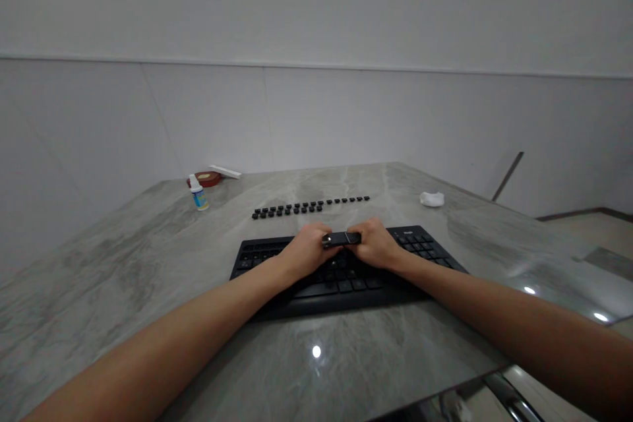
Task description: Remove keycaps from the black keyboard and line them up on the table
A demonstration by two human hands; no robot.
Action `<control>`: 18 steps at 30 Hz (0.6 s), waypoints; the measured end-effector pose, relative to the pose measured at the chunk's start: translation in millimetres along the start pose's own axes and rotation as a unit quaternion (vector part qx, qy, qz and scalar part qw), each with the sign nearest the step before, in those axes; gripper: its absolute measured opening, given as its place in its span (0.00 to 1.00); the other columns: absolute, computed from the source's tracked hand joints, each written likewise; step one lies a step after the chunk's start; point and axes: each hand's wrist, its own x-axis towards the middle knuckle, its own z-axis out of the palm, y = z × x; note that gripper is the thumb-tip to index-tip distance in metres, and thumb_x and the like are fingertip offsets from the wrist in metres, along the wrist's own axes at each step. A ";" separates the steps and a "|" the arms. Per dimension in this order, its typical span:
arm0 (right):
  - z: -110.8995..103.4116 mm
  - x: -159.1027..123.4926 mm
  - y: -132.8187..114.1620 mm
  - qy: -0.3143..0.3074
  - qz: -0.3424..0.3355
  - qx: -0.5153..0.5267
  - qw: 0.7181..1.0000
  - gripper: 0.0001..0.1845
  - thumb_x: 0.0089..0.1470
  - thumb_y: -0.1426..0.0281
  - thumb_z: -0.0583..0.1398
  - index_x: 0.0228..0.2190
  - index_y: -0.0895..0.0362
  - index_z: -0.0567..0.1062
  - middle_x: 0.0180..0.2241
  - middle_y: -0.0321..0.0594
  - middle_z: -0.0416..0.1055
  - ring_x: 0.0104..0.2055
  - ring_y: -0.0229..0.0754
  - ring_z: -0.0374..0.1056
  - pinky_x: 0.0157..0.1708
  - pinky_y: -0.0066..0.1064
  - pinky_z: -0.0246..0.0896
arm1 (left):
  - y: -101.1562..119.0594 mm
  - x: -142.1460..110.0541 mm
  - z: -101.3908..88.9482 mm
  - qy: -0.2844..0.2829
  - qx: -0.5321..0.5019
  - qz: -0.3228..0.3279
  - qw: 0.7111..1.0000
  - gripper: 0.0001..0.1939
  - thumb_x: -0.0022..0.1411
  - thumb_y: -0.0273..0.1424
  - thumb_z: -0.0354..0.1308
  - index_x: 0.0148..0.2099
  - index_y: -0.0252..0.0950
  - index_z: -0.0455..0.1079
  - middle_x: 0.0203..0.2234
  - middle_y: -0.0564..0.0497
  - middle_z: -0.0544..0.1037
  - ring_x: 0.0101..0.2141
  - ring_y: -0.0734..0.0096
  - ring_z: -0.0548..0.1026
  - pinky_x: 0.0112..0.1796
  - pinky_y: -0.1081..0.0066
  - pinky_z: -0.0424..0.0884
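A black keyboard (316, 290) lies on the grey marbled tabletop, its near edge toward me. Over its upper middle, my left hand (307, 249) and my right hand (376, 245) meet around a short black tool (342, 238) with a shiny metal end on the left. Fingers of both hands are curled closed on it; the fingertips and the tool's lower side are hidden. Beyond the keyboard, small black keycaps (287, 211) stand in two rows, the back row longer. My hands cover part of the keys, so I cannot tell which keys are off.
A small white bottle (200, 198) with a blue and yellow label stands at the back left. Behind it are a reddish-brown object (210, 180) and a white strip (225, 171). A crumpled white wad (432, 199) lies at the right. The table (163, 264) ends near a wall.
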 end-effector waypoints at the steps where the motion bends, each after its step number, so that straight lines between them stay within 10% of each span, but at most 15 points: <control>1: 0.1 0.0 0.1 0.004 0.001 0.000 1.000 0.12 0.40 0.75 0.56 0.10 0.60 0.65 0.12 0.34 0.57 0.17 0.31 0.51 0.20 0.25 0.41 | 0.3 -0.1 0.0 0.000 -0.003 0.001 1.000 0.08 0.60 0.29 0.60 0.28 0.33 0.70 0.24 0.51 0.73 0.27 0.70 0.71 0.30 0.73 0.67; 18: -3.6 -1.5 5.5 0.023 0.026 0.064 0.997 0.16 0.42 0.69 0.55 0.10 0.57 0.57 0.14 0.32 0.48 0.18 0.31 0.49 0.19 0.25 0.38 | 2.2 2.8 2.7 0.001 -0.007 0.071 0.997 0.07 0.63 0.28 0.57 0.38 0.32 0.75 0.30 0.48 0.76 0.32 0.67 0.75 0.35 0.71 0.72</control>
